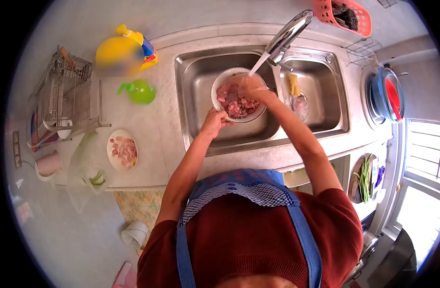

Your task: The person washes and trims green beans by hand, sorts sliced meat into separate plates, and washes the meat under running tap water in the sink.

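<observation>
A white bowl with a patterned rim (214,89) is held over the left basin of the steel sink (196,77). Pieces of raw meat (236,104) lie in it. My left hand (213,124) grips the bowl's lower left edge, thumb near the rim. Water (259,63) runs from the chrome faucet (292,31) towards the bowl's upper right side. Right there, my right hand (252,88) is inside the bowl at the meat. Motion smears its fingers, so I cannot see whether they close on a piece.
The right basin contains a yellow item (294,85) and a clear plastic bag (299,105). Left of the sink are a plate of sliced meat (123,152), a green spray bottle (139,91), yellow bottles (150,55) and a wire dish rack (52,105). Basins (384,93) stand at right.
</observation>
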`<state>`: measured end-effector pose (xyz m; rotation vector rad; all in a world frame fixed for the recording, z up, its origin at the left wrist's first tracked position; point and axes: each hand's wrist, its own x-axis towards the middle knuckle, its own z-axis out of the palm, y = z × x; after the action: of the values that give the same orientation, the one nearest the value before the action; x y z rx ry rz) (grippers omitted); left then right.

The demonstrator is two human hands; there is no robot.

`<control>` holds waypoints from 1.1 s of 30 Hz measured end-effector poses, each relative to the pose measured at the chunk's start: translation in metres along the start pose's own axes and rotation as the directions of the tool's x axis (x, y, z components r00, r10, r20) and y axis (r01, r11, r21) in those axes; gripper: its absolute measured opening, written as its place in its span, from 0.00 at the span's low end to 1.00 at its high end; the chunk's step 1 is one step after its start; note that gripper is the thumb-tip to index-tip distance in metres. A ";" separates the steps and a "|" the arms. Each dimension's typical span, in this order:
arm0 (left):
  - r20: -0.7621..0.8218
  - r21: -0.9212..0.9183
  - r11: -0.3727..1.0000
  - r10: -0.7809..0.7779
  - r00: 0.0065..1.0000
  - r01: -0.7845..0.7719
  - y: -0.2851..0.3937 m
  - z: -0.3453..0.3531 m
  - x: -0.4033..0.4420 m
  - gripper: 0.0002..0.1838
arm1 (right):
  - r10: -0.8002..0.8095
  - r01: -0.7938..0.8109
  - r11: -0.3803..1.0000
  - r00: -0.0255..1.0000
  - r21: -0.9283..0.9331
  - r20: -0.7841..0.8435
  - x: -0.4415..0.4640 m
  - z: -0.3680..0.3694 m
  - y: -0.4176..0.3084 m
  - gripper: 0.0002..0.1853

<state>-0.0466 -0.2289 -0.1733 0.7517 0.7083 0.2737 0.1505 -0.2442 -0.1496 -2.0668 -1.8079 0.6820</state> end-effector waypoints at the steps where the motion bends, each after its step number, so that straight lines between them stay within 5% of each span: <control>1: -0.005 -0.004 1.000 0.000 1.000 0.000 0.002 -0.001 -0.003 0.17 | -0.139 0.139 0.990 0.990 -0.016 -0.006 -0.005 -0.006 0.004 0.20; 2: -0.005 -0.021 1.000 0.023 1.000 -0.023 0.004 -0.001 -0.005 0.17 | -0.277 0.277 0.960 0.961 -0.032 -0.009 -0.006 -0.009 0.005 0.23; 6: -0.019 -0.027 0.999 0.046 0.999 -0.046 0.001 -0.004 -0.003 0.17 | -0.166 0.103 0.945 0.969 -0.312 -0.181 -0.043 -0.001 -0.040 0.37; 10: -0.034 -0.015 0.999 0.043 0.999 -0.043 -0.013 -0.010 -0.001 0.17 | -0.095 0.090 0.995 0.992 -0.053 -0.085 -0.015 0.023 -0.015 0.29; 11: -0.022 -0.037 0.999 0.020 1.000 -0.021 -0.017 -0.014 0.000 0.17 | -0.230 0.237 0.971 0.955 0.021 -0.185 -0.004 0.036 0.004 0.25; 14: -0.044 -0.088 0.996 0.014 0.999 -0.018 -0.011 -0.009 -0.008 0.12 | -0.130 0.134 0.985 0.990 -0.108 0.044 0.000 0.007 -0.004 0.22; 16: -0.088 -0.122 0.992 0.029 0.996 -0.039 -0.010 -0.011 -0.013 0.07 | -0.144 0.155 0.985 0.981 -0.076 0.126 -0.011 -0.009 -0.006 0.30; 18: -0.089 -0.118 0.992 0.043 0.995 -0.053 -0.012 -0.017 -0.014 0.10 | -0.371 0.363 0.915 0.928 -0.177 -0.013 -0.026 -0.016 -0.014 0.39; 20: -0.103 -0.121 0.991 0.036 0.994 -0.048 -0.004 -0.010 -0.022 0.12 | -0.278 0.289 0.932 0.957 -0.220 0.080 -0.039 -0.012 -0.025 0.46; 22: -0.113 -0.119 0.992 0.029 0.993 -0.043 -0.004 -0.008 -0.023 0.14 | -0.325 0.319 0.945 0.941 -0.074 -0.093 -0.042 0.009 -0.024 0.47; 24: -0.108 -0.123 0.992 0.009 0.994 -0.023 -0.013 -0.010 -0.019 0.16 | -0.365 0.340 0.925 0.918 -0.167 -0.155 -0.036 0.024 -0.014 0.40; 26: -0.098 -0.119 0.992 0.016 0.995 -0.028 -0.011 -0.008 -0.018 0.16 | -0.202 0.194 0.979 0.968 -0.067 -0.149 -0.021 0.037 0.005 0.28; 27: -0.087 -0.116 0.993 0.022 0.996 -0.032 -0.010 -0.008 -0.018 0.17 | -0.285 0.277 0.958 0.940 -0.071 -0.190 -0.014 0.035 0.012 0.20; 28: -0.087 -0.115 0.993 0.022 0.996 -0.032 -0.012 -0.011 -0.018 0.17 | -0.285 0.276 0.959 0.939 -0.070 -0.191 -0.016 0.021 -0.003 0.20; 30: -0.066 -0.090 0.995 0.043 0.997 -0.049 -0.011 -0.015 -0.018 0.15 | 0.020 -0.019 0.999 1.000 -0.050 0.017 -0.020 -0.005 -0.029 0.26; 32: -0.068 -0.082 0.996 0.039 0.997 -0.045 -0.010 -0.014 -0.019 0.14 | -0.102 0.102 0.995 0.992 -0.004 -0.073 -0.024 -0.005 -0.033 0.27; 33: -0.065 -0.072 0.997 0.034 0.997 -0.039 -0.011 -0.013 -0.020 0.14 | -0.147 0.128 0.984 0.976 -0.127 -0.158 -0.026 -0.004 -0.045 0.27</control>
<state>-0.0700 -0.2388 -0.1777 0.6895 0.7417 0.3564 0.1126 -0.2624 -0.1184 -1.9801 -1.9124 0.3629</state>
